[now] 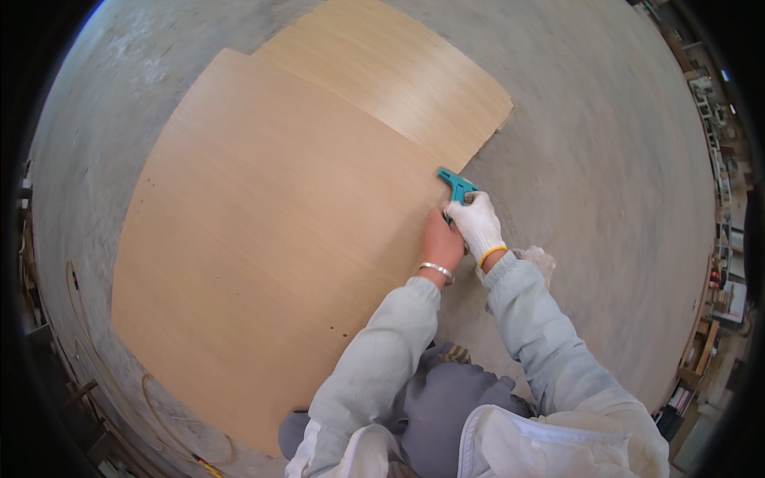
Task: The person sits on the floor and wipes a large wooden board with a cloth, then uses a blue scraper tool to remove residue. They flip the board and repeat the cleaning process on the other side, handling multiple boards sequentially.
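Note:
A large light-brown wood panel (251,203) lies on the floor in front of me. At its right edge, near the corner, a teal tool with a wide flat head (458,184) is held; its exact kind is unclear. My right hand (477,224), in a white knitted glove with a yellow cuff edge, grips the tool. My left hand (443,242), bare with a metal bracelet at the wrist, is beside it at the panel's edge, close to the tool's lower end. Its fingertips are partly hidden, so its hold cannot be told. A second, paler wood panel (394,71) lies beyond the first.
Crumpled clear plastic (539,263) lies by my right sleeve on the concrete floor (615,197). A thin hose (164,421) runs along the lower left. Wooden frames and assorted items (705,346) line the right rim.

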### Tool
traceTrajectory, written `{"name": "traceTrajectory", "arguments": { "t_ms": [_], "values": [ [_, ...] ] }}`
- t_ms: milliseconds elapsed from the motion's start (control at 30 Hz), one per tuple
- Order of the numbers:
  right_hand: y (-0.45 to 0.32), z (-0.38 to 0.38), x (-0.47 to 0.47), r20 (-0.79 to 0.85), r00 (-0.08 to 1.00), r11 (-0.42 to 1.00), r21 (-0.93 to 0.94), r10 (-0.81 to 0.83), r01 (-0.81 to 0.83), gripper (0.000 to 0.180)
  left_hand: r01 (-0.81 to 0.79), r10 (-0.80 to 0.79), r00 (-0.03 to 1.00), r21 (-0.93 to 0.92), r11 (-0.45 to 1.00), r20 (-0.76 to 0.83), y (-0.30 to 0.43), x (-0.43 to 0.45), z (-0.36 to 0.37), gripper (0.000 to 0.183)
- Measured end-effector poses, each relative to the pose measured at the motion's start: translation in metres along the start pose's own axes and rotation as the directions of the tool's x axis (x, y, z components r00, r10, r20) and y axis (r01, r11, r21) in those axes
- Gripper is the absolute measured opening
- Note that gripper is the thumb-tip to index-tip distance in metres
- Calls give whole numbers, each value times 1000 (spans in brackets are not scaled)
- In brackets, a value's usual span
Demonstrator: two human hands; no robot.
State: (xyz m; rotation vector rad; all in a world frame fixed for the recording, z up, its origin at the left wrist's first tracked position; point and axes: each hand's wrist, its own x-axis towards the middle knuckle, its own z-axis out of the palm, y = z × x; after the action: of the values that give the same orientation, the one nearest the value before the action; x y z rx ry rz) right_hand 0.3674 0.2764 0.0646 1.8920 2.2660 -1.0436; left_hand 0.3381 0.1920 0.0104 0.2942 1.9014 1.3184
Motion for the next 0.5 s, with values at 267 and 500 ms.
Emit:
{"name": "traceTrajectory", "arguments": {
  "t_ms": [267,500],
  "values": [
    [16,-27,-34,127,981,891,-415,-146,186,63,-342,454,869,426,838,-197,-66,-64,-182,26],
    [15,-34,-15,172,940,768,-543,-293,339,54,323,418,645,724,609,-640,-123,-55,-403,41]
  ]
}}
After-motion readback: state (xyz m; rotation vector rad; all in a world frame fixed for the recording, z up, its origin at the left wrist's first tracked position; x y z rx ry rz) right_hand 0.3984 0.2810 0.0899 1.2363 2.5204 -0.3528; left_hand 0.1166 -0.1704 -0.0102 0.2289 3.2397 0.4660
